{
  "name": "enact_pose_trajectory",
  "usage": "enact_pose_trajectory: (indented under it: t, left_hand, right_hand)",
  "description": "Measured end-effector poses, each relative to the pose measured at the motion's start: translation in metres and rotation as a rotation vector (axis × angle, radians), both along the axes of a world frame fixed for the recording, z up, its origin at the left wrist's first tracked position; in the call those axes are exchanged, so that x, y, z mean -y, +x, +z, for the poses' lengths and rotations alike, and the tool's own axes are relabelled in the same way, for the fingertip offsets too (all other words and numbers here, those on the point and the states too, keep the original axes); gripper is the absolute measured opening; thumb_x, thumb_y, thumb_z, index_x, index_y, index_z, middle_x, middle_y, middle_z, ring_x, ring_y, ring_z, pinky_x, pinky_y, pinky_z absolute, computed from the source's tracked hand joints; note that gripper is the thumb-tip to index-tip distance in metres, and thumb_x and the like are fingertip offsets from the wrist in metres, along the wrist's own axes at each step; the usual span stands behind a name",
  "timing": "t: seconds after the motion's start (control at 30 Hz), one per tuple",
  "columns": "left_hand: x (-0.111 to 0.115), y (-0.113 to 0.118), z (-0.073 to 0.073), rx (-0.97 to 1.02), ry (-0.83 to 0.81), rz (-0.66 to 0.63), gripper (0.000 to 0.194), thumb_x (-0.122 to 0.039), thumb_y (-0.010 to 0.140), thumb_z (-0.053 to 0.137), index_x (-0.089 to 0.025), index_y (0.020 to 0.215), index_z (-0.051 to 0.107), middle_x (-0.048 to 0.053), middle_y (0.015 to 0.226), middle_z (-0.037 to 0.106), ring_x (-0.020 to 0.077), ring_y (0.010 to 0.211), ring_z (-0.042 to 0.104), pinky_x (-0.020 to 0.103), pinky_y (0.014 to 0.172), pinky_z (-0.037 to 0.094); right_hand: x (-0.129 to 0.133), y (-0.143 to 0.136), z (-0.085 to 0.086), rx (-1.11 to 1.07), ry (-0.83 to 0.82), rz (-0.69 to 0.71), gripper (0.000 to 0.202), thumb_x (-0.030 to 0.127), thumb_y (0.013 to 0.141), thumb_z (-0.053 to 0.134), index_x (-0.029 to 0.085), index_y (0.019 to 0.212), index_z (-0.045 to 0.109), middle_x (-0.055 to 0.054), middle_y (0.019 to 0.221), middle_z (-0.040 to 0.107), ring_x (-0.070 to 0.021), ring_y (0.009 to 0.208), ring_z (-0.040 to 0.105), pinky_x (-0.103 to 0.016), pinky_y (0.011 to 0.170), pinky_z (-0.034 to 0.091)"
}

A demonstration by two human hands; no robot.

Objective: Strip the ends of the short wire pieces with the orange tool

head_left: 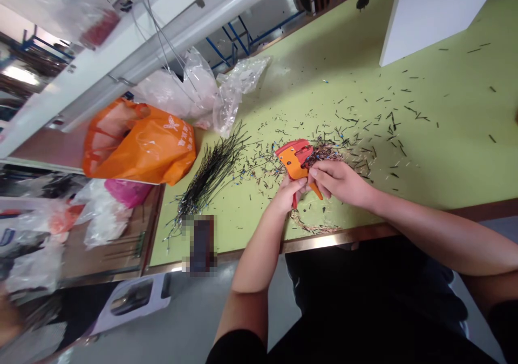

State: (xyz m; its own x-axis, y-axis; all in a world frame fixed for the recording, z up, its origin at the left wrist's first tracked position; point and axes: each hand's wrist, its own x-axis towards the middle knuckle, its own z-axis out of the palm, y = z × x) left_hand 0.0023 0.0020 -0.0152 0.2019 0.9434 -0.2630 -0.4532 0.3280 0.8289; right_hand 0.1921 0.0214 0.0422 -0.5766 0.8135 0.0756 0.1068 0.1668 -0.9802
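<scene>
Orange-and-red wire strippers are held above the table in front of me, their head pointing away and their handles toward me. My left hand is closed around the handles, thumb across the orange one. Right beside it, my right hand has its fingers pinched together against the side of the tool; what sits between them is too small to make out. Under and around both hands lie a heap of short wire offcuts and pale strands. A bundle of long black wires rests to the left.
Black scraps are scattered across the green table. An orange bag and clear plastic bags stand at the left under a white shelf. A pixelated dark object lies at the front edge. A white panel rises at back right.
</scene>
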Motion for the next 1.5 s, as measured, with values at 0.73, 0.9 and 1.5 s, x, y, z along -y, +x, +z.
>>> enact_pose_trajectory:
  t: [0.73,0.9,1.5]
  left_hand:
    - [-0.001,0.002,0.004,-0.1,0.119,-0.026,0.048,-0.059,0.064,0.09,-0.019,0.075,0.066,0.001,0.071,0.066,0.0192,0.07,0.068,0.032,0.07,0.058]
    - [-0.001,0.002,0.002,-0.116,0.071,-0.063,0.052,-0.061,0.063,0.089,-0.019,0.085,0.067,0.005,0.078,0.069,0.0261,0.082,0.073,0.035,0.071,0.06]
    - [0.004,0.006,0.001,-0.198,0.055,0.086,0.051,-0.057,0.056,0.092,-0.018,0.061,0.06,-0.002,0.061,0.063,0.0146,0.063,0.062,0.026,0.061,0.05]
  right_hand:
    - [0.005,-0.011,-0.015,-0.254,-0.341,0.033,0.032,0.034,0.104,0.043,0.02,0.078,0.055,0.007,0.045,0.05,-0.01,0.041,0.041,-0.025,0.048,0.035]
    - [0.01,-0.012,-0.014,-0.298,-0.325,-0.082,0.032,0.039,0.104,0.046,0.022,0.076,0.05,0.007,0.045,0.05,-0.0102,0.041,0.041,-0.024,0.046,0.034]
    - [0.015,-0.009,-0.008,-0.051,-0.099,-0.042,0.03,0.025,0.102,0.043,0.022,0.073,0.049,0.007,0.048,0.055,-0.0116,0.05,0.049,-0.028,0.065,0.043]
